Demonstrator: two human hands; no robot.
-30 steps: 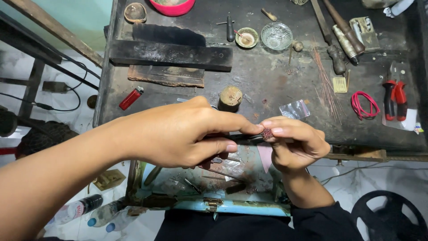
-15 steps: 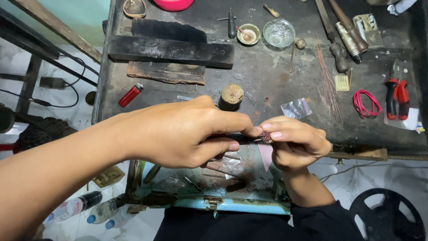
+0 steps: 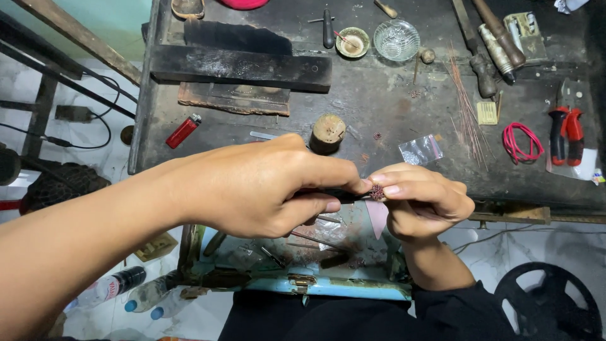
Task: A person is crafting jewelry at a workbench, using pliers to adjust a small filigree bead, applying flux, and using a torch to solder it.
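Observation:
My left hand (image 3: 265,186) grips a dark slim tool (image 3: 344,197) between thumb and fingers, its tip at a tiny reddish beaded piece (image 3: 377,192). My right hand (image 3: 423,202) pinches that small piece between thumb and forefinger. Both hands meet just past the front edge of a dark, worn workbench (image 3: 391,120), over an open pale-blue drawer (image 3: 328,287) that holds scraps and small tools. A short wooden cylinder (image 3: 328,131) stands on the bench right behind my left hand.
On the bench lie a red lighter (image 3: 183,131), a dark wooden block (image 3: 240,63), a glass bowl (image 3: 396,39), a small brass dish (image 3: 353,41), thin copper wires (image 3: 467,107), a small plastic bag (image 3: 421,149), a red cord loop (image 3: 521,142) and red-handled pliers (image 3: 566,126). Bottles (image 3: 113,287) lie on the floor.
Both hands stay together on the tiny piece; the view has shifted slightly, with the bench items sitting a little higher in the picture.

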